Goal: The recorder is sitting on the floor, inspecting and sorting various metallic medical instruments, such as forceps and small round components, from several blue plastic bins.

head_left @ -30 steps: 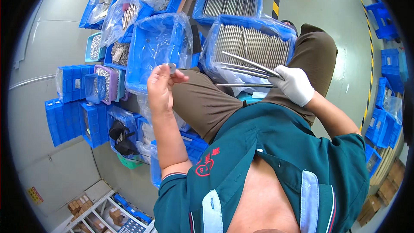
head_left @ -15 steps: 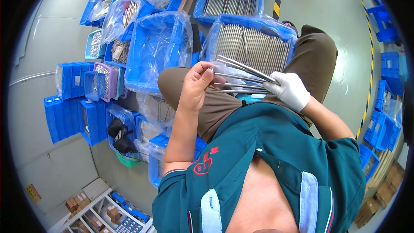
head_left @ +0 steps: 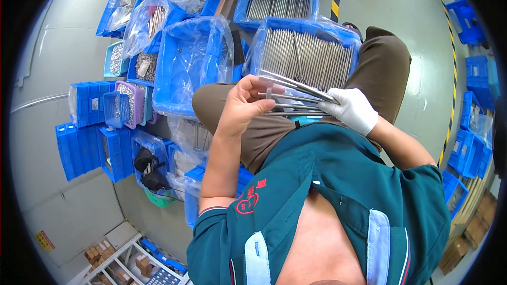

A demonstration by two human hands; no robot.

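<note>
Right hand (head_left: pixel 349 110): fingers gripping fanned metal rods (head_left: pixel 301 87). Left hand (head_left: pixel 240 106): fingers pinching small ring (head_left: pixel 269 93) by the rods' free ends.

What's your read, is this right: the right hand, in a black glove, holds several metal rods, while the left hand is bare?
Not quite: the glove is white, not black, as the head view shows. The right hand does hold several metal rods, and the left hand is bare.

Metal rods (head_left: pixel 317 94) in right hand (head_left: pixel 350 111)
</note>
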